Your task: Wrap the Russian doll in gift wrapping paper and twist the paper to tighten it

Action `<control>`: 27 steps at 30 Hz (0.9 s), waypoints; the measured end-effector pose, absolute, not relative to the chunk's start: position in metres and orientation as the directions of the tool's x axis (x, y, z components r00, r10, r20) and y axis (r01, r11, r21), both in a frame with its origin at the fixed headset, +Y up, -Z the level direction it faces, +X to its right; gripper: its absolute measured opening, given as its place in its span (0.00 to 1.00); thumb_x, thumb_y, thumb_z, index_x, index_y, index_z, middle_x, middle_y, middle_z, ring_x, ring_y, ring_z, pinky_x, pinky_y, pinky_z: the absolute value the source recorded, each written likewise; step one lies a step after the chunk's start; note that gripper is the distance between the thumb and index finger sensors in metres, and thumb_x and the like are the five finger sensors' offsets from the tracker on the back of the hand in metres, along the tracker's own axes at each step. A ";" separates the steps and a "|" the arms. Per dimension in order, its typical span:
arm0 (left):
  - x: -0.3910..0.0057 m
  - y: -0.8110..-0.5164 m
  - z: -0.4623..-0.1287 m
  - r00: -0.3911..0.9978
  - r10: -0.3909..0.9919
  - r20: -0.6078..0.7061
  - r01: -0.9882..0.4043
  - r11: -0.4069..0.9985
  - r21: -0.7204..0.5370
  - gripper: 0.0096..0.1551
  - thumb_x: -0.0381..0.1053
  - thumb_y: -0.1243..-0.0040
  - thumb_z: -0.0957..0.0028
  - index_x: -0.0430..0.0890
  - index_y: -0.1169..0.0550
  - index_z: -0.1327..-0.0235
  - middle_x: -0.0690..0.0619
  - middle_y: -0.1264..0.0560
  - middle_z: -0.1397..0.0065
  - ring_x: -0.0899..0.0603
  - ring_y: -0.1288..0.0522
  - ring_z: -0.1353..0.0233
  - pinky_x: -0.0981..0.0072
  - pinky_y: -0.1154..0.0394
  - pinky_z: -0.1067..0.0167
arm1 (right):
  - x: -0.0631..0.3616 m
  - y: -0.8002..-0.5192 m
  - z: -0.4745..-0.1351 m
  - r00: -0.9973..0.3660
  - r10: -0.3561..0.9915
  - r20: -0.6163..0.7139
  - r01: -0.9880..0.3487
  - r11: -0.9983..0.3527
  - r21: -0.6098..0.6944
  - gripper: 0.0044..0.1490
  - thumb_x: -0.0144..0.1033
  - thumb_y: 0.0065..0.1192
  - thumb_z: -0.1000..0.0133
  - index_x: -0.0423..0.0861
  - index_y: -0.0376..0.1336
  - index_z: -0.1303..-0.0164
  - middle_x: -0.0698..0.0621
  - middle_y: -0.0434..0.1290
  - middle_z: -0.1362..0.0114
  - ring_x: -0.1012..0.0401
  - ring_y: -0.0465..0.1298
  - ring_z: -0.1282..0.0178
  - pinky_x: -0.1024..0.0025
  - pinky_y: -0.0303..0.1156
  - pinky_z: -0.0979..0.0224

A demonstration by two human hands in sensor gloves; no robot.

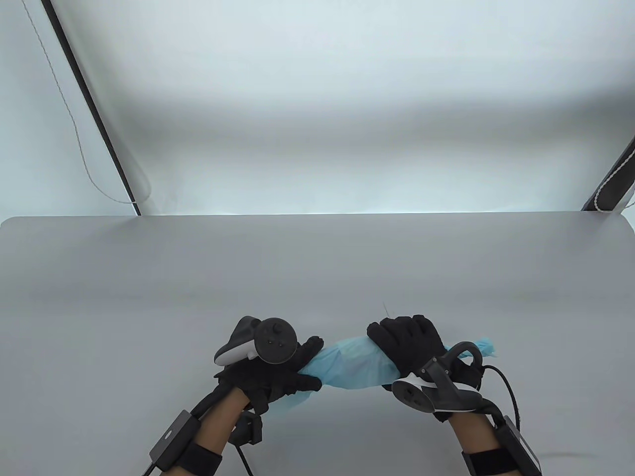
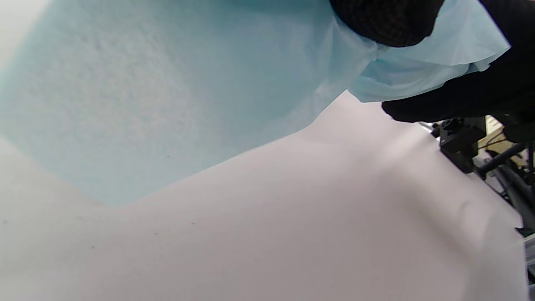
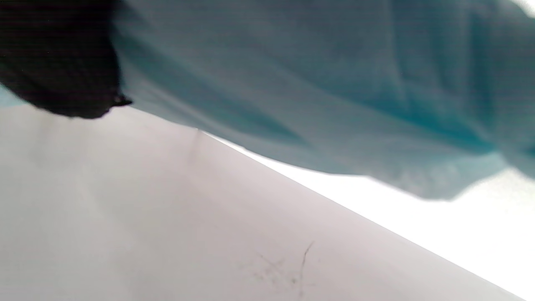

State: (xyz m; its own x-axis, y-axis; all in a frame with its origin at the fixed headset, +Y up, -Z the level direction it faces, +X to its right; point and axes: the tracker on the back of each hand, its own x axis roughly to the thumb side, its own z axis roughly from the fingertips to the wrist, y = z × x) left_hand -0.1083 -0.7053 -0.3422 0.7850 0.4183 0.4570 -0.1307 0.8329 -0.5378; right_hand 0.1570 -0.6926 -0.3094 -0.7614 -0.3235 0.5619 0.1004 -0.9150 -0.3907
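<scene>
I'm gripping the paper (image 1: 354, 366) bundle just above the table (image 1: 317, 267), long axis running between both grips. Left hand (image 1: 270, 379) is pinching one end, right hand (image 1: 409, 342) curling over the other. Doll hidden inside, presumably.

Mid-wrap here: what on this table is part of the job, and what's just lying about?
Part of the job:
- blue wrapping paper, rolled into a bundle; the doll itself is hidden
- left hand, gripping one end
- right hand, gripping the other

Just about:
- white cord behind the table
</scene>
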 end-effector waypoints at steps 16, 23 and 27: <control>-0.089 -0.721 -0.339 0.774 0.276 0.570 -0.088 0.938 -0.335 0.25 0.52 0.33 0.43 0.47 0.28 0.37 0.44 0.19 0.28 0.32 0.25 0.22 0.34 0.30 0.30 | 0.151 -0.699 -0.309 -0.764 -0.259 0.591 0.072 -0.944 -0.321 0.79 0.69 0.83 0.57 0.47 0.43 0.08 0.40 0.65 0.15 0.45 0.69 0.19 0.38 0.64 0.16; -0.081 -0.726 -0.339 0.724 0.312 0.616 -0.114 0.934 -0.340 0.37 0.43 0.43 0.38 0.40 0.46 0.21 0.56 0.20 0.31 0.39 0.23 0.25 0.33 0.32 0.31 | 0.155 -0.701 -0.314 -0.790 -0.223 0.572 0.062 -0.956 -0.287 0.78 0.69 0.82 0.57 0.46 0.43 0.08 0.40 0.65 0.15 0.45 0.69 0.19 0.38 0.64 0.16; -0.085 -0.727 -0.339 0.731 0.320 0.602 -0.141 0.935 -0.325 0.38 0.49 0.48 0.37 0.42 0.50 0.20 0.59 0.20 0.40 0.40 0.22 0.33 0.30 0.35 0.31 | 0.159 -0.700 -0.316 -0.800 -0.229 0.555 0.074 -0.955 -0.288 0.79 0.70 0.81 0.57 0.48 0.42 0.07 0.41 0.65 0.14 0.45 0.69 0.19 0.38 0.64 0.16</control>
